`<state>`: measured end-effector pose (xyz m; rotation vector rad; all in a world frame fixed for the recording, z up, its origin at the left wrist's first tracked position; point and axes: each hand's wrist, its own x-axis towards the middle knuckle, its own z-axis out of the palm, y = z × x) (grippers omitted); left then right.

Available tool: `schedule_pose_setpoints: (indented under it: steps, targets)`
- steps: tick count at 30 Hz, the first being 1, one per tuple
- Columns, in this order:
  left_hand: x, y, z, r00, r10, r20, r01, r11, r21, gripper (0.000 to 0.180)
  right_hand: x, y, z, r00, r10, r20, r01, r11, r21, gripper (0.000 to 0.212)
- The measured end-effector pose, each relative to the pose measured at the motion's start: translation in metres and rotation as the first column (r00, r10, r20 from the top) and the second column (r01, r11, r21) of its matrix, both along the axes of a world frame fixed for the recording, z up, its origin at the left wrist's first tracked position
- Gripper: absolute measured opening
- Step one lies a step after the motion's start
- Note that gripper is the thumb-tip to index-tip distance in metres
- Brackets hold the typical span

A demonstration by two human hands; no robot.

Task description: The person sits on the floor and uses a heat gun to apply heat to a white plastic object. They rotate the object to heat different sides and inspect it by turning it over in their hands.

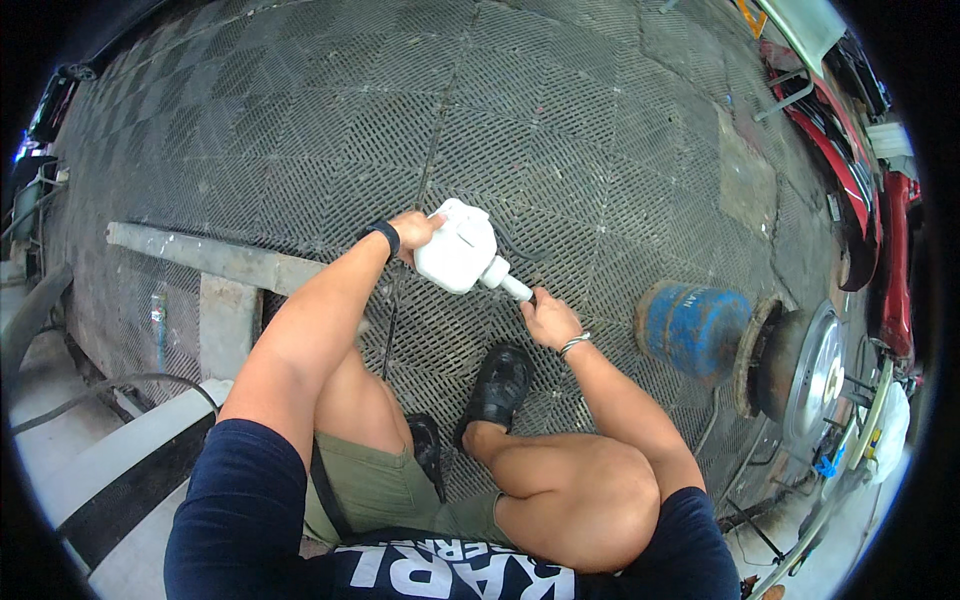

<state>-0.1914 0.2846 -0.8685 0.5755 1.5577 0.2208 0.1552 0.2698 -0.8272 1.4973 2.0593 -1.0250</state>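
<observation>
A white plastic tank-like container (457, 250) with a narrow stepped neck (507, 281) is held above the floor in front of my knees. My left hand (413, 232), with a black band at its wrist, grips the container's body at its left edge. My right hand (551, 321), wearing a bracelet, has its fingers closed around the dark end of the neck. What the fingertips cover there is hidden. A thin dark hose or cable (521, 247) curves out beside the container; whether it joins it, I cannot tell.
Dark grated mats (330, 120) cover the floor. A worn blue gas cylinder (695, 325) stands to my right, beside a dark pot with a shiny metal lid (812, 375). A long grey beam (215, 257) lies on my left. Red body panels (895, 270) line the far right.
</observation>
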Motion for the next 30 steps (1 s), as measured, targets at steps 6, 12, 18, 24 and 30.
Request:
schedule_pose_setpoints:
  steps: [6,12,18,24,30]
  targets:
    - [0.013,-0.005,0.002,1.000,0.002,0.001,-0.002,1.000,-0.007,0.070,0.026,-0.001,0.008,0.997,-0.035,-0.075,0.042,0.994,0.099,0.053]
    - [0.003,-0.014,-0.010,0.997,0.017,0.075,-0.017,1.000,0.000,0.058,0.040,-0.007,-0.018,0.926,-0.273,-0.260,0.132,0.881,-0.455,0.038]
    - [0.007,-0.019,0.010,0.994,-0.025,0.102,0.039,0.990,-0.137,0.059,0.045,-0.018,0.019,0.904,-0.344,-0.253,0.055,0.681,-0.730,0.029]
    - [0.022,-0.015,0.026,0.992,-0.098,0.078,0.107,0.986,-0.124,0.059,0.071,-0.048,0.037,0.835,-0.486,-0.258,0.204,0.709,-0.675,0.031]
    - [0.038,-0.035,0.029,0.974,-0.194,0.117,0.206,0.974,-0.099,0.065,0.090,-0.047,0.085,0.984,-0.082,-0.156,0.061,0.989,-0.135,0.031]
